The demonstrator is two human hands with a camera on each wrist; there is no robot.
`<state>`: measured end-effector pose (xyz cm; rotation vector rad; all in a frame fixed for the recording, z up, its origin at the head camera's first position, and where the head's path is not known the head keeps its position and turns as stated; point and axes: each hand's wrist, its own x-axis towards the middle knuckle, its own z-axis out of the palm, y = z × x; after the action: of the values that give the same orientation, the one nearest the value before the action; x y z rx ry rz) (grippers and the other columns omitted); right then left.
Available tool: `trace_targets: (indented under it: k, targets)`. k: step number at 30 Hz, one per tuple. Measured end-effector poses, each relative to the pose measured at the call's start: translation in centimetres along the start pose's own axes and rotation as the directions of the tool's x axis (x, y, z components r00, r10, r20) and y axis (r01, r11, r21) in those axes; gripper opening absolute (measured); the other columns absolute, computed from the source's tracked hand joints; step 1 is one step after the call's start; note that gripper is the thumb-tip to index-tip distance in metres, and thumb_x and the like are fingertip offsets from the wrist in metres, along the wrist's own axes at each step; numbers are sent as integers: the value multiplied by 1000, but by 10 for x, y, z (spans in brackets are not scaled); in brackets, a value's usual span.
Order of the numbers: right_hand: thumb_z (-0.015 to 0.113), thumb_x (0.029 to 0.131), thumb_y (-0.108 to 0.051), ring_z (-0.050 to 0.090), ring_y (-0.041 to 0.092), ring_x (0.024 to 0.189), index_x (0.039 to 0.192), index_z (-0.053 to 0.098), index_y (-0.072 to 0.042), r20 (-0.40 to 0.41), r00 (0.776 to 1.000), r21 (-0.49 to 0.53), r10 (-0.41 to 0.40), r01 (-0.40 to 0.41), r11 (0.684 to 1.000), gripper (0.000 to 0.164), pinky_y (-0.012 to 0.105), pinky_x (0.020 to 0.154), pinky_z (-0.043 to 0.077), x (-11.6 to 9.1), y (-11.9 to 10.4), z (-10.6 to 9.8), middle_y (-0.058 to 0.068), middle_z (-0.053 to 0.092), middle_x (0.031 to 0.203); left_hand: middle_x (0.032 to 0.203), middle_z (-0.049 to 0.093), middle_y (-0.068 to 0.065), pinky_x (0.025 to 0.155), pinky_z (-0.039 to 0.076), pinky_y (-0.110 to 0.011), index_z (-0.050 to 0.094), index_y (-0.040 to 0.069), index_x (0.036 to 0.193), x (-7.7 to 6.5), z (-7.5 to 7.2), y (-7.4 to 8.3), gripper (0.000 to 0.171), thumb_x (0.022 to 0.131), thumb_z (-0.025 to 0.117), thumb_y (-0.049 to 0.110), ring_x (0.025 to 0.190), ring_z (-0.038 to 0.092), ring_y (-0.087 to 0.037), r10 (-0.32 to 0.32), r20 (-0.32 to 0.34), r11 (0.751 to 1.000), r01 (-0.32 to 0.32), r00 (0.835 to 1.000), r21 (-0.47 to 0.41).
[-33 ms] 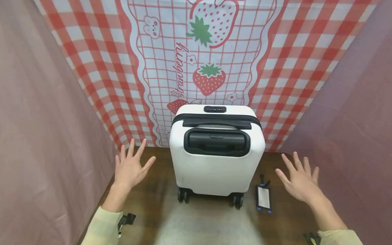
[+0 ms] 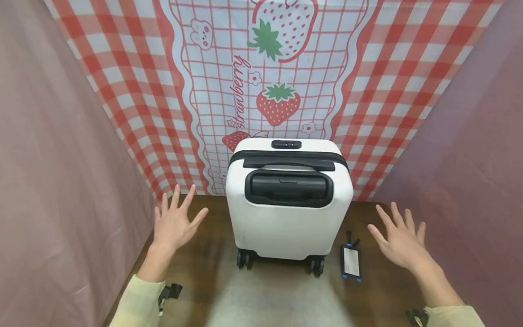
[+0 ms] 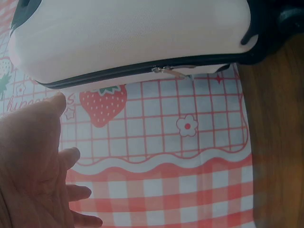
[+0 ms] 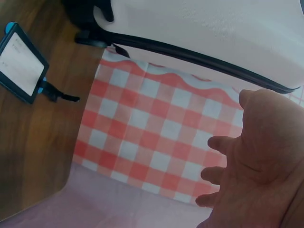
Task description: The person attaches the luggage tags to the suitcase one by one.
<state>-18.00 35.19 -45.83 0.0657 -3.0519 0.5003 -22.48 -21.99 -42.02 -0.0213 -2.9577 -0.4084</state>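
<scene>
A white suitcase (image 2: 286, 231) stands upright on its black wheels, its black pull handle (image 2: 289, 187) pushed down into the recess. My left hand (image 2: 173, 227) hovers to the left of the suitcase with fingers spread, touching nothing. On the other side, my right hand (image 2: 402, 243) is held out with spread fingers, also holding nothing. Between the suitcase and the right hand lies a luggage tag (image 2: 351, 262) with a black frame, a white card and a black strap. The left wrist view shows the suitcase's zipper pulls (image 3: 164, 70) on its side seam.
Behind the suitcase hangs a red-and-white checked cloth (image 2: 392, 86) printed with strawberries. Pinkish curtains (image 2: 61, 181) close in on the left and right. Underneath is a dark brown wooden surface (image 2: 196, 272), with a bright reflection in front of the suitcase.
</scene>
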Motion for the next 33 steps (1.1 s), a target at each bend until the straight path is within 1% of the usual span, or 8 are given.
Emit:
trace_targets:
  k: [3, 8, 14, 20, 24, 27, 31, 33]
  targets:
    - [34, 112, -60, -4, 72, 152, 171, 13, -12, 6, 1000, -2, 3, -3, 1000, 79, 89, 112, -13, -5, 1, -5, 34, -2, 174, 178, 10, -25, 122, 12, -83, 16, 28, 172, 0, 0, 2, 85, 104, 47, 69, 159, 8, -62, 6, -2, 1000, -6, 1000, -9]
    - [35, 112, -57, -1, 72, 152, 171, 12, -12, 26, 1000, 14, -7, 7, 1000, 78, 88, 113, -12, -5, 8, -2, 35, 0, 173, 177, 11, -26, 122, 11, -83, 17, 28, 172, 0, 1, 2, 85, 104, 48, 68, 159, 9, -62, 4, -10, 1000, -4, 1000, -8]
    - [38, 112, -56, 7, 74, 150, 171, 14, -10, 27, 1000, -1, -11, 11, 1000, 78, 90, 113, -3, -1, 21, -5, 38, 4, 172, 177, 13, -26, 123, 13, -82, 19, 27, 172, 2, 3, 6, 85, 103, 50, 68, 159, 11, -61, 5, -28, 1000, -6, 1000, -16]
    - [39, 112, -55, 11, 74, 148, 170, 17, -7, 30, 999, 11, -21, 20, 1000, 78, 90, 113, 4, 3, 29, -4, 41, 8, 170, 177, 15, -25, 124, 13, -80, 21, 26, 171, 7, 3, 15, 85, 103, 53, 64, 160, 13, -58, 28, -60, 998, -31, 998, -51]
    - [41, 113, -52, 13, 76, 146, 169, 18, -4, 38, 999, 27, -29, 28, 999, 77, 91, 111, 8, 2, 32, 0, 43, 10, 168, 177, 16, -24, 126, 16, -77, 19, 27, 172, 10, 0, 22, 84, 104, 52, 64, 160, 17, -57, 56, -77, 995, -63, 995, -83]
    - [42, 113, -50, 16, 77, 145, 169, 19, -3, 30, 999, 39, -35, 34, 999, 77, 91, 111, 12, 2, 35, 4, 44, 12, 168, 176, 21, -25, 127, 20, -74, 21, 26, 172, 14, -4, 31, 82, 105, 53, 61, 159, 22, -56, 103, -129, 986, -118, 986, -121]
    - [44, 113, -50, 20, 77, 143, 168, 20, -1, 33, 999, 63, -39, 36, 997, 78, 89, 109, 20, 4, 37, 10, 45, 13, 167, 174, 27, -25, 127, 23, -72, 27, 22, 170, 22, -13, 47, 78, 105, 57, 53, 158, 29, -53, 178, -220, 961, -217, 959, -170]
    - [45, 112, -50, 24, 78, 141, 167, 21, 0, 38, 999, 75, -40, 37, 996, 78, 88, 108, 25, 4, 38, 13, 46, 14, 166, 174, 28, -23, 127, 25, -72, 30, 22, 169, 25, -16, 57, 77, 104, 60, 50, 158, 30, -51, 206, -251, 948, -257, 946, -190]
